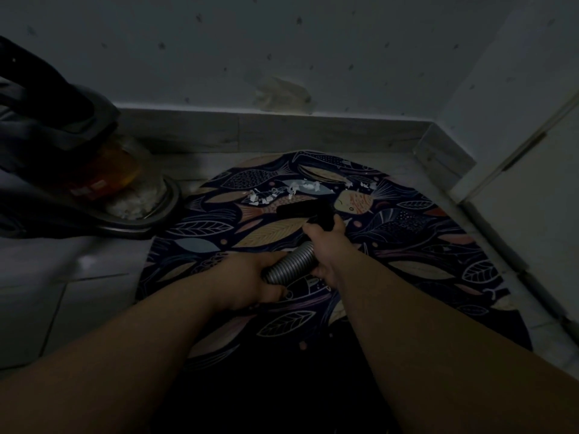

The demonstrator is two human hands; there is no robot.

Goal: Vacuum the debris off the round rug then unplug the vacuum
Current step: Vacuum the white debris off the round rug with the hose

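A round dark rug [407, 245] with fish and leaf patterns lies on the floor in a dim room. White paper scraps [282, 192] are scattered on its far part. A black nozzle [300, 209] rests on the rug just in front of the scraps. My right hand [326, 242] grips the black handle behind the nozzle. My left hand [250, 280] holds the grey ribbed hose [291, 261]. The vacuum body [94, 183], with a clear dust bin holding white bits, stands at the left beside the rug. No plug or cord is visible.
A wall with a grey skirting board [282, 130] runs behind the rug and turns a corner at the right. A white door or cabinet [532, 183] stands at the right. Light tiled floor [78, 292] lies left of the rug.
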